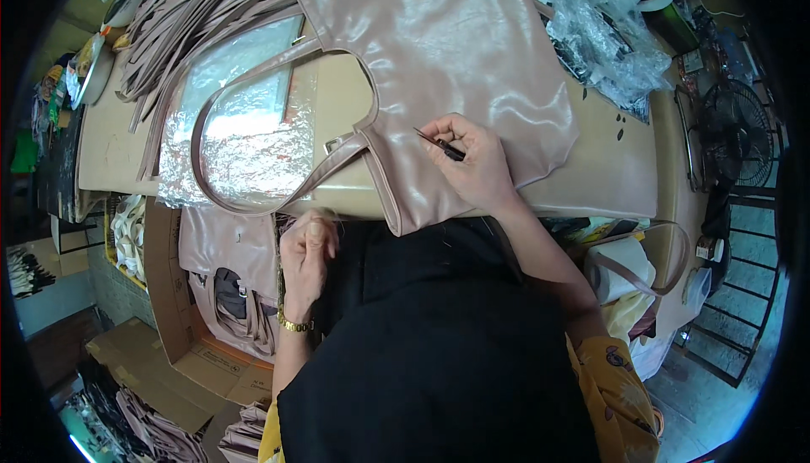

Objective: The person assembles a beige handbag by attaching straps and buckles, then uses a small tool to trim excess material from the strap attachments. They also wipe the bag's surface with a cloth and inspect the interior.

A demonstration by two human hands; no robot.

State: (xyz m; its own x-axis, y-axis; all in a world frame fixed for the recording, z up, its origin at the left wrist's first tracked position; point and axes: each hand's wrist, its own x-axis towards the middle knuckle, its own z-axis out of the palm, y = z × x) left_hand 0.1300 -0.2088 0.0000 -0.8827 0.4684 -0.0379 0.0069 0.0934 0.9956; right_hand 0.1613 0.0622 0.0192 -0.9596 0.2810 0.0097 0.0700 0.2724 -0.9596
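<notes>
1. A dusty-pink leather bag is laid flat across the tabletop, its lower edge hanging just over the near rim towards the person.
2. The bag's long strap is seen looping out to the left and curving back to the bag's lower left corner.
3. The right hand is rested on the lower part of the bag, its fingers closed around a thin dark tool, which is pinched between thumb and forefinger.
4. The tool's tip is pointed up and to the left, and is lying on or just above the leather; contact cannot be told for certain.
5. The left hand is held below the tabletop's edge, just beside the bag's lower left corner, with the fingers curled in; whether anything is gripped in it cannot be told.
6. A gold-coloured bracelet is worn on the left wrist.
7. A sheet of crinkled silver foil is spread on the tabletop inside and under the strap's loop.
8. A bundle of loose pink straps is piled at the far left of the tabletop.
9. Crumpled clear plastic is lying at the far right, near the bag's upper right side.
10. An open cardboard box holding more pink bags is standing on the floor to the left, below the tabletop.
11. A black fan is standing well apart at the right.
</notes>
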